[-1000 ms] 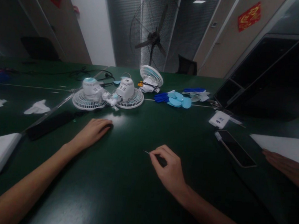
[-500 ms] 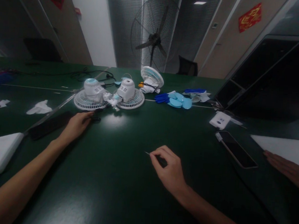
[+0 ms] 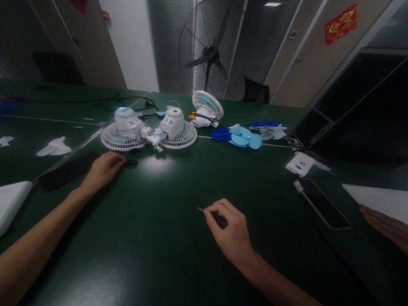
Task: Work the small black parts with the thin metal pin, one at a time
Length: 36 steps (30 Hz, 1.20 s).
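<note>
My left hand [image 3: 106, 168] is at the left of the green table, fingers closed in a pinch. A small dark object [image 3: 131, 162], perhaps a clip or a looped cord, sticks out at its fingertips; its kind is not clear. Under the same hand lies a long black case-like item [image 3: 66, 173]. Nearer the middle, my right hand [image 3: 231, 228] pinches a thin, short metal pin [image 3: 200, 209] between thumb and forefinger, its tip pointing left. Beyond my left hand, two small white fans [image 3: 123, 139] rest face down.
A third small fan [image 3: 207, 108] stands further back, near light-blue fan blades [image 3: 245, 137] and blue gloves [image 3: 221, 134]. To the right lie a phone [image 3: 323, 205] and a white box-shaped device [image 3: 300, 164]. Another person's hand [image 3: 392, 229] rests by a white sheet [image 3: 391, 203].
My left fingertips have come down slightly toward the table, and the dark thing they held raised is now lower. My right hand and its pin stay almost still.
</note>
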Motion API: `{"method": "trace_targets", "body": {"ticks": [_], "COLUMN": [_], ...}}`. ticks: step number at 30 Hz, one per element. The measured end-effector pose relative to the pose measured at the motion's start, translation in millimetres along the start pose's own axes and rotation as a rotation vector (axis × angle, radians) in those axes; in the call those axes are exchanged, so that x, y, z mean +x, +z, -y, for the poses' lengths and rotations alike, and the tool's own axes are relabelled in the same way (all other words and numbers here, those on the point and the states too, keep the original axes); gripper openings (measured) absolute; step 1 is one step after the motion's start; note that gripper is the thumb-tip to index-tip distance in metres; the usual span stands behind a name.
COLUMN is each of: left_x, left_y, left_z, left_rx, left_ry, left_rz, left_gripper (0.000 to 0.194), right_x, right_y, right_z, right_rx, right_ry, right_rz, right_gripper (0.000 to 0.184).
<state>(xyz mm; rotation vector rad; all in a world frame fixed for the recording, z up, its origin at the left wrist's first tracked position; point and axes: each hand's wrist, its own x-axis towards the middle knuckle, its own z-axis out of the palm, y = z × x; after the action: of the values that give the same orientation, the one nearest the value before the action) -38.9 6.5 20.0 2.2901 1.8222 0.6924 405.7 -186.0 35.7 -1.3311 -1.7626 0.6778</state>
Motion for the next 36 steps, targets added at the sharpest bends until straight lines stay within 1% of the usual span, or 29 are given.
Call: {"method": "trace_targets", "body": {"ticks": [2, 5, 8, 11, 16, 21, 25, 31, 36], "left_x": [-1.8, -3.6, -3.9, -3.3, -2.5, -0.2, 0.8, -1.8, -5.7], "left_y": [-3.4, -9.1, -12.9, -14.4, -12.2, -7.3, -4.8, -6.0, -6.4], "left_z": [-3.5, -8.8, -12.8, -14.5, -14.0, -14.6, -15.1, -20.3, -25.1], "left_rx": [-0.092, -0.347, -0.579, -0.650, -0.611, -0.528, -0.479, -0.412, -0.361], "left_ry": [-0.127, -0.293, -0.336, -0.342, -0.367, -0.407, -0.367, -0.266, -0.220], "left_rz": [0.002, 0.013, 0.018, 0.024, 0.067, 0.043, 0.058, 0.054, 0.058], "left_gripper": [0.043, 0.050, 0.055, 0.058, 0.066, 0.071, 0.075, 0.068, 0.062], "right_x": [0.0, 0.0, 0.1, 0.0, 0.2, 1.3, 1.0, 0.0, -0.2], "right_y": [-0.1, -0.5, -0.9, -1.0, -0.7, 0.1, -0.3, -0.2, -0.4], "right_z": [-0.1, 0.4, 1.3, 2.5, 4.2, 3.2, 1.5, 0.5, 0.3], "right_rx": [0.004, 0.005, -0.002, -0.010, -0.015, -0.029, -0.012, -0.006, -0.002], "right_ry": [0.001, 0.000, -0.003, 0.005, 0.011, 0.008, 0.014, 0.023, 0.025], "right_rz": [0.001, 0.006, 0.005, 0.011, 0.008, 0.000, 0.011, 0.019, 0.024], "right_gripper": [0.015, 0.015, 0.015, 0.014, 0.013, 0.014, 0.015, 0.014, 0.014]}}
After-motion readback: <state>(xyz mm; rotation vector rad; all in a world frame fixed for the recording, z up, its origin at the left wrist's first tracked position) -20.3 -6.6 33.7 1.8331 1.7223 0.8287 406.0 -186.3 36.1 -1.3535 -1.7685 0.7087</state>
